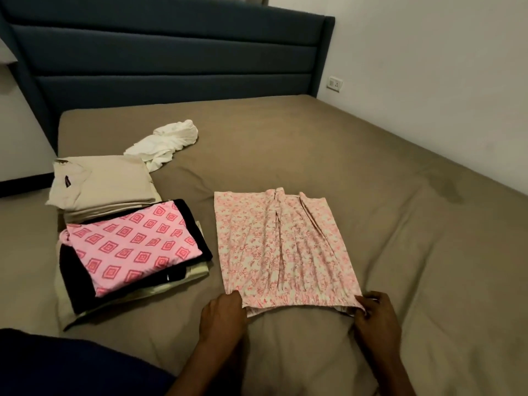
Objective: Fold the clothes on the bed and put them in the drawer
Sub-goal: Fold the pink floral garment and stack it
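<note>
While pink floral garment (pixel 285 247) lies flat mid-bed (pixel 371 155), left hand (pixel 223 318) grips near-left corner at elastic hem, right hand (pixel 377 318) pinches near-right corner. Left of it: folded stack, pink diamond-print piece (pixel 131 247) on top, beige folded shirt (pixel 100 181) behind, crumpled white cloth (pixel 168 141) beyond, unfolded.
</note>
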Demonstrator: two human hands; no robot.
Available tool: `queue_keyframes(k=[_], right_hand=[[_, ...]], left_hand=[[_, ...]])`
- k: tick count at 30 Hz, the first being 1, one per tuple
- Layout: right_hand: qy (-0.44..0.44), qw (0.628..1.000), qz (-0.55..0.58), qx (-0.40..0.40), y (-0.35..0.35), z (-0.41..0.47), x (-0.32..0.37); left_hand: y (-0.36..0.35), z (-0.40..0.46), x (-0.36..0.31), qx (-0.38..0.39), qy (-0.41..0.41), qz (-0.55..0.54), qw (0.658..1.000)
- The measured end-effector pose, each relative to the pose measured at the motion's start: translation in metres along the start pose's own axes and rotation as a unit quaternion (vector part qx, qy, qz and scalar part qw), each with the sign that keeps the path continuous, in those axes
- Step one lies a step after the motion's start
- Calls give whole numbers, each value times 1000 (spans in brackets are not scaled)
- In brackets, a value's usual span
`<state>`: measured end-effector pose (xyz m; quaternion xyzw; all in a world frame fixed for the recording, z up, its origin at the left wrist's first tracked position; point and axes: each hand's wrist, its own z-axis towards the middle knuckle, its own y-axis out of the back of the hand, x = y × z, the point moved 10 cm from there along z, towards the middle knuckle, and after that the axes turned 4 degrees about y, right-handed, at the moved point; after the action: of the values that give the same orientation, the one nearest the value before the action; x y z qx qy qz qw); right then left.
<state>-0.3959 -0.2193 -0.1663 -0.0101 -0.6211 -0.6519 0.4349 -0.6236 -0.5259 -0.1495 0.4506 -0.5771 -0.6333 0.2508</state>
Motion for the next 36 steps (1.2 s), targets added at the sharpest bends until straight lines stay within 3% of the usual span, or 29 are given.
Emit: queue_keyframes(k=[3, 5, 9, 15, 22, 26, 27, 32, 36], right_hand=[[-5, 988, 157, -14, 6, 2, -9], [-29, 969, 238, -53, 14, 11, -10], [-63, 971, 214, -84, 1, 71, -10], [-27, 997, 76, -20, -54, 210, 34], [61, 989, -122, 58, -119, 306, 75], [-93, 992, -78, -26, -86, 328, -2], [-97, 992, -76, -38, -84, 329, -8], [58, 998, -40, 0, -116, 315, 63], [63, 998, -20, 16, -137, 310, 59]], left_hand=[[-5, 2, 6, -10, -1, -22, 1000], [7, 5, 5, -71, -5, -28, 997], [26, 14, -22, -188, -91, -61, 976], [1, 47, -62, -189, -170, -26, 967], [-4, 98, -74, -175, -152, -33, 972], [3, 124, -67, -161, -140, -61, 975], [6, 126, -65, -168, -138, -66, 974], [5, 132, -72, -188, -150, -70, 968], [-16, 124, -72, -139, -138, -104, 975]])
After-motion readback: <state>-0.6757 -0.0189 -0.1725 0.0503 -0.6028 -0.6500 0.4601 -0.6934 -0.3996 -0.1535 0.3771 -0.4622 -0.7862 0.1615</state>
